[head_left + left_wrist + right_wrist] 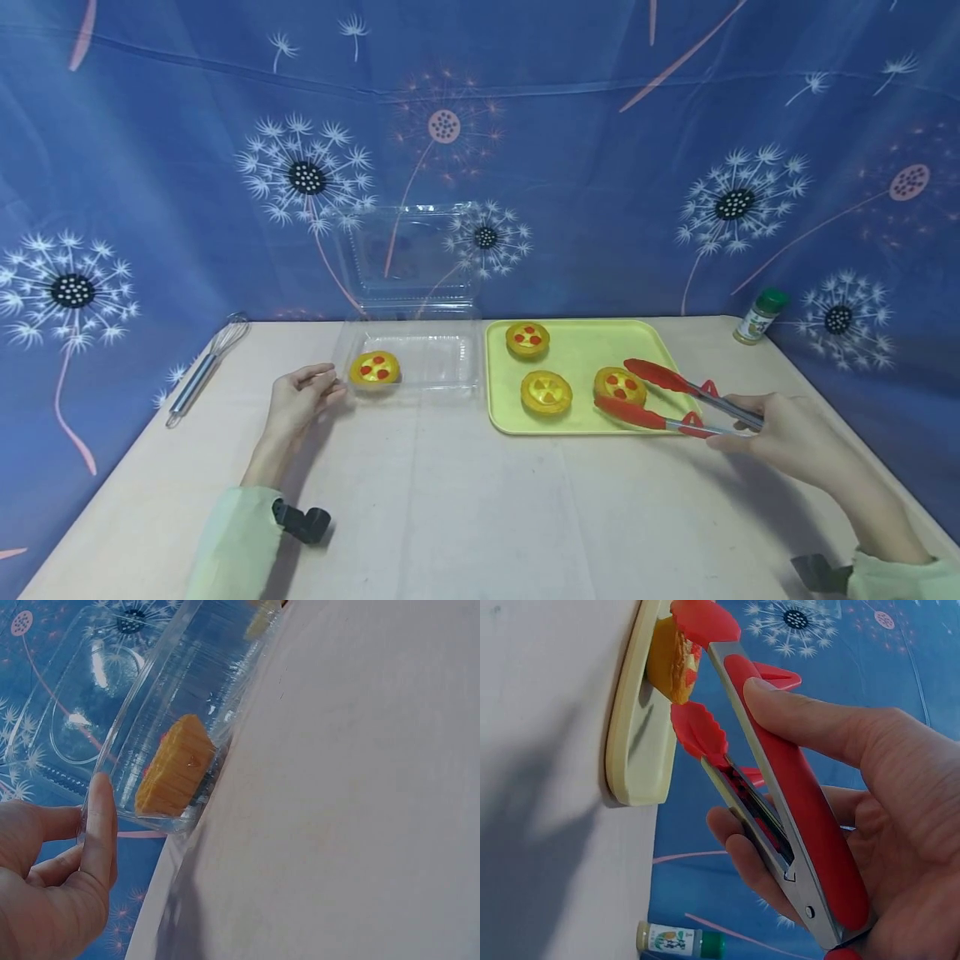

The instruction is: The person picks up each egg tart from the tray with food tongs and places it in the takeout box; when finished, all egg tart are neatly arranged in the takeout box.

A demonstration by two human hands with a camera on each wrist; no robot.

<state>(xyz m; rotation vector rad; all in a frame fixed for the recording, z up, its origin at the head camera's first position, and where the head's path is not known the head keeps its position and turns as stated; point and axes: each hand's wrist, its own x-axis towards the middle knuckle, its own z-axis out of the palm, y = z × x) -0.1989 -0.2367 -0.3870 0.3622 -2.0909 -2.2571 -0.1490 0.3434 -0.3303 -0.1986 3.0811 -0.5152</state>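
My left hand (296, 406) pinches the left rim of a clear plastic clamshell container (438, 354), whose lid stands raised at the back. Inside its left end lies a tart (375, 367) with red pieces on top. My right hand (798, 437) grips a pair of red-tipped tongs (802, 817). The tongs' spread heads are on either side of another red-topped tart (618, 385) on the yellow tray (585, 425); firm contact cannot be made out. That tray also bears a red-topped tart (527, 340) at the back and a yellow-topped tart (546, 392).
A whisk (207, 367) lies at the table's left edge. Towards the back right corner stands a green-capped seasoning jar (760, 317). Blue dandelion-print cloth (585, 167) hangs behind the pale tabletop (480, 508).
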